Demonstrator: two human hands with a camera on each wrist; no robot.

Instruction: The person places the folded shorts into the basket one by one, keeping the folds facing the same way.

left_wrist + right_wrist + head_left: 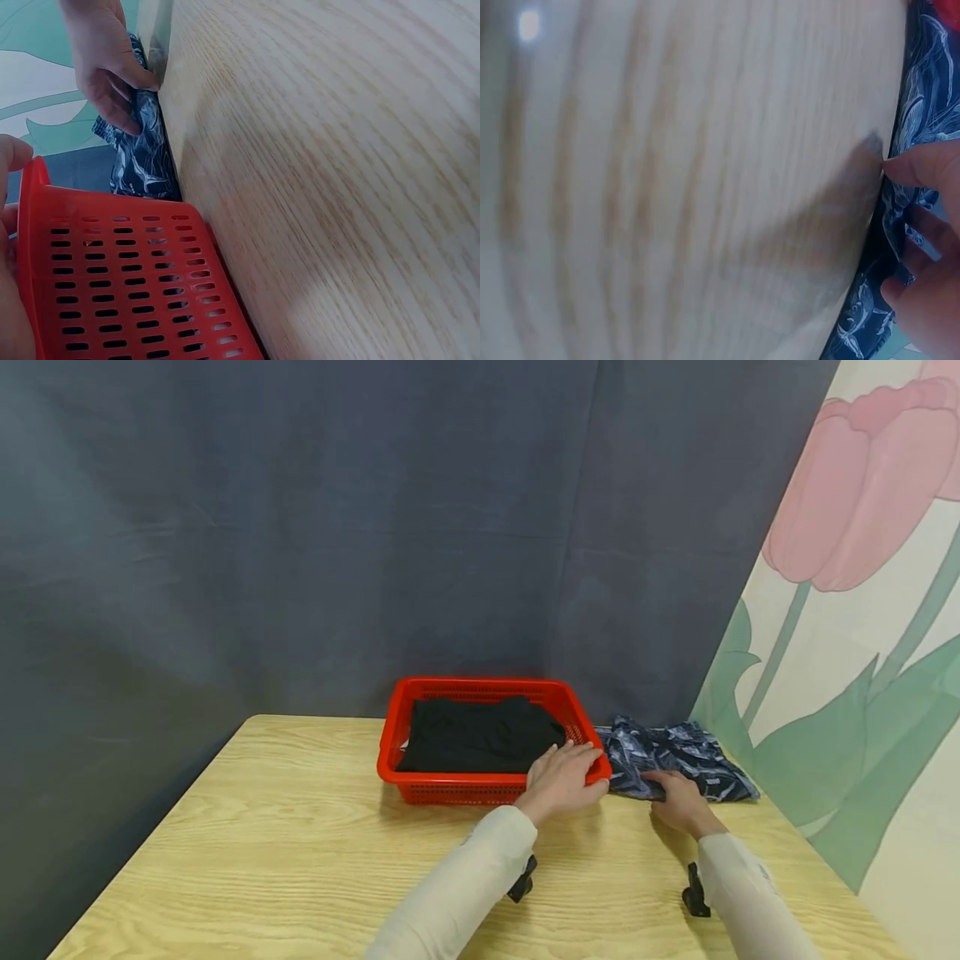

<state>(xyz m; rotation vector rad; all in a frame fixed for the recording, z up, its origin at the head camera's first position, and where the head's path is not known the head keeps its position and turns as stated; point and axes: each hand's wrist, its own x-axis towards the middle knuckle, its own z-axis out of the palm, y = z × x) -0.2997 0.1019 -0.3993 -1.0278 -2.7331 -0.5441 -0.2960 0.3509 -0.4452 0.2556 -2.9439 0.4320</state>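
Note:
A red plastic basket (pixel 457 789) with slotted walls stands at the back of the table, a folded black garment (pixel 476 735) lying in it. My left hand (pixel 562 779) rests over the basket's front right corner, fingers extended across the rim. The left wrist view has only part of this hand (pixel 13 300) at its left edge. To the basket's right lies a crumpled dark blue garment (pixel 675 756) with a white leafy pattern. My right hand (pixel 681 802) touches its near edge, thumb and fingers apart; in the right wrist view the thumb is down at the tabletop beside the cloth.
The light wood table (pixel 285 843) extends to the left and front of the basket. A dark grey curtain (pixel 375 527) hangs directly behind it. On the right, a wall (pixel 840 693) painted with tulips borders the table. A black strap piece shows under each sleeve.

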